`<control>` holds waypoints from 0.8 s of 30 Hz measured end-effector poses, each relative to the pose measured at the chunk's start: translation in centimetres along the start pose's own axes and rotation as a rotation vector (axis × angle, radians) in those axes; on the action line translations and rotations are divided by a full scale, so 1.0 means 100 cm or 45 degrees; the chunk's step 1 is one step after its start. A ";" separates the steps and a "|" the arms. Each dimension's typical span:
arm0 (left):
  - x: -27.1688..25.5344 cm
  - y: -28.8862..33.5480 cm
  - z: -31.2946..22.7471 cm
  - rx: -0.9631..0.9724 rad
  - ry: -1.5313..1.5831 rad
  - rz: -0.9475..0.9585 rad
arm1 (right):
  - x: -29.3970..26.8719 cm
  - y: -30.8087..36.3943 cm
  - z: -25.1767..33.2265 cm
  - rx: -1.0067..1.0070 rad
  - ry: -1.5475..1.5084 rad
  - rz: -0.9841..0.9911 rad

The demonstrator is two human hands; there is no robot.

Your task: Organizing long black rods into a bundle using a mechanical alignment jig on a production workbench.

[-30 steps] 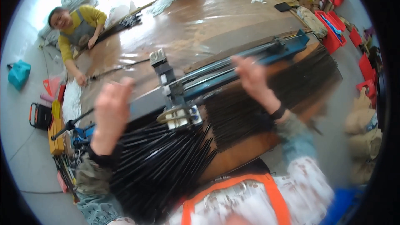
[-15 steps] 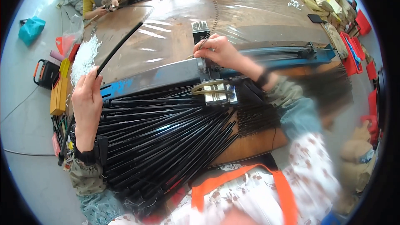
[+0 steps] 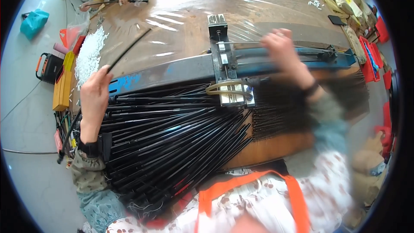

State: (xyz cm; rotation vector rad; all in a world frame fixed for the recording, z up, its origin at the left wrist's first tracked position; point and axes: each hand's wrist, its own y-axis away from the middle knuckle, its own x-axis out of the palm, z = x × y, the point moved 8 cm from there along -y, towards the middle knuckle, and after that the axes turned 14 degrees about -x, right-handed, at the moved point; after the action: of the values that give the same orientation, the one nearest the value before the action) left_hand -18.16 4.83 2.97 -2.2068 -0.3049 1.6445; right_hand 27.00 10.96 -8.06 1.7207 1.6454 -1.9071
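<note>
In the head view, our left hand (image 3: pixel 95 90) is closing its grip around a black rod (image 3: pixel 128 51) at frame left, while our right hand (image 3: pixel 282 49) is showing too blurred, right of centre, to tell its grip. We are judging the work partway: coil springs (image 3: pixel 276 123) are lying right of centre, and fanned rods (image 3: pixel 172 133), finished or not we cannot tell, are filling lower centre.

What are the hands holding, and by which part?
Left hand: a black rod, around its middle. Right hand: blurred; I can't tell whether it holds anything.
</note>
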 end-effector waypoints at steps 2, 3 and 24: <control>0.039 -0.005 -0.013 0.091 -0.120 0.080 | -0.024 0.060 -0.040 0.122 0.090 0.168; 0.058 -0.006 -0.036 0.191 -0.146 0.107 | -0.039 0.086 -0.063 0.218 0.133 0.215; 0.192 -0.022 -0.129 0.227 0.342 0.235 | -0.057 0.170 -0.113 0.448 0.106 0.117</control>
State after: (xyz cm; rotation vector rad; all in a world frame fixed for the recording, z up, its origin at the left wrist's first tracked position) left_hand -0.04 12.12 -9.70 -2.3358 0.1168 1.3767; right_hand 47.74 8.92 -11.97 1.9842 1.2840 -2.2115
